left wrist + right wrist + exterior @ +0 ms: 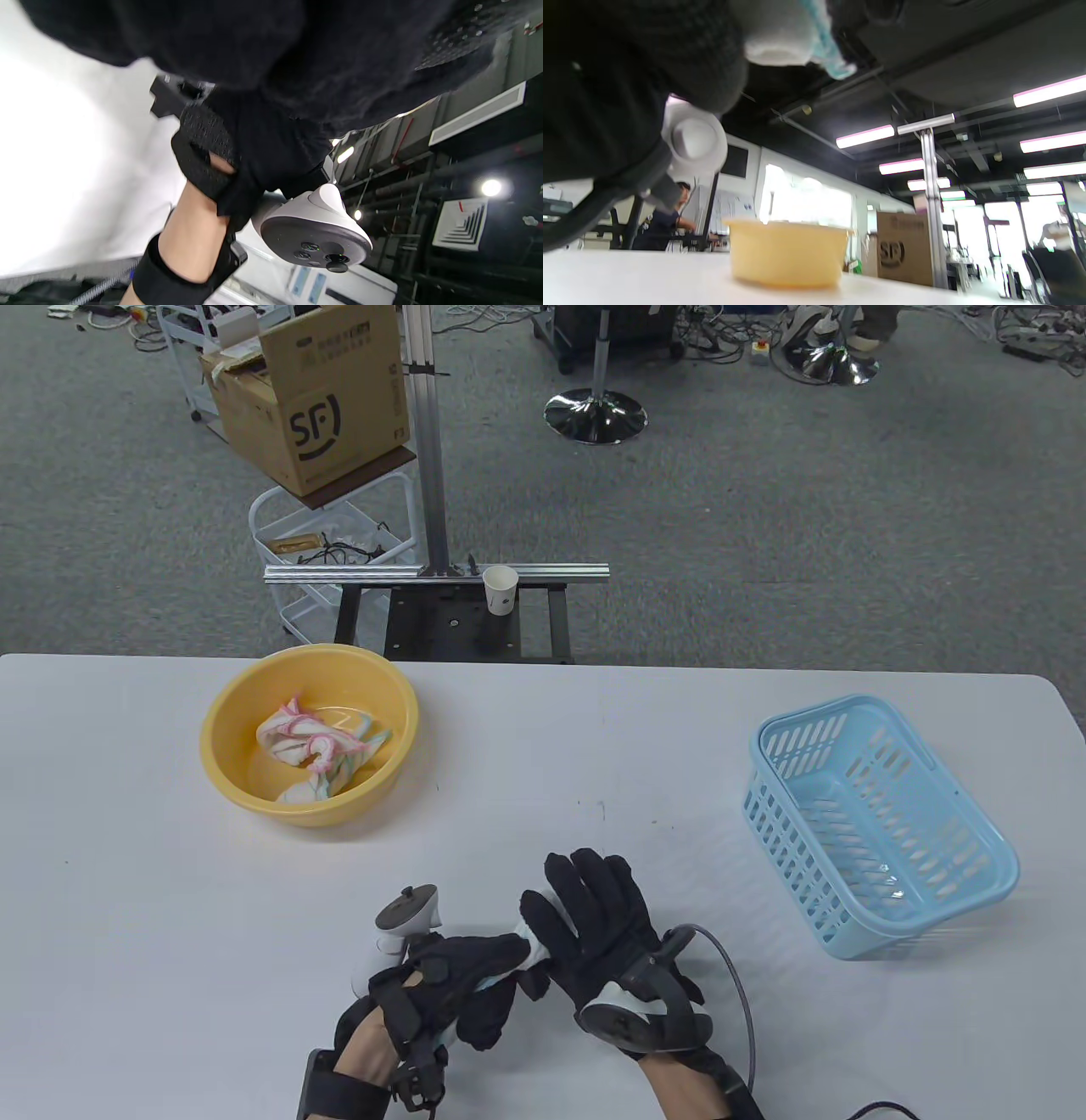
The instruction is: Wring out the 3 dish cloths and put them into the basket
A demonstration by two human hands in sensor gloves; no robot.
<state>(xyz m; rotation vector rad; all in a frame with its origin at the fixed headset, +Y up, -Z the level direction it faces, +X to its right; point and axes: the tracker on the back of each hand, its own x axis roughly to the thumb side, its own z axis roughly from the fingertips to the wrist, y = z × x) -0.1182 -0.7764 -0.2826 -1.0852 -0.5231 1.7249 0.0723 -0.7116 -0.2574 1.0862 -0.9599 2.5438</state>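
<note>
Gripping 1 rolled dish cloth (528, 952) at the table's (127, 899) near edge, my left hand (458, 988) and right hand (607, 937) clench its ends. More cloths (318, 746) sit in the yellow basin (246, 704), far left; the blue basket (882, 823) stands right, unobstructed.

Two gloved hands: left hand (458, 984), right hand (607, 929). One dish cloth (530, 950) is gripped between them. Further crumpled cloths (318, 746) lie in one yellow basin (229, 704); their number cannot be told. One blue basket (976, 891). One paper cup (501, 589). One cardboard box (310, 398).
</note>
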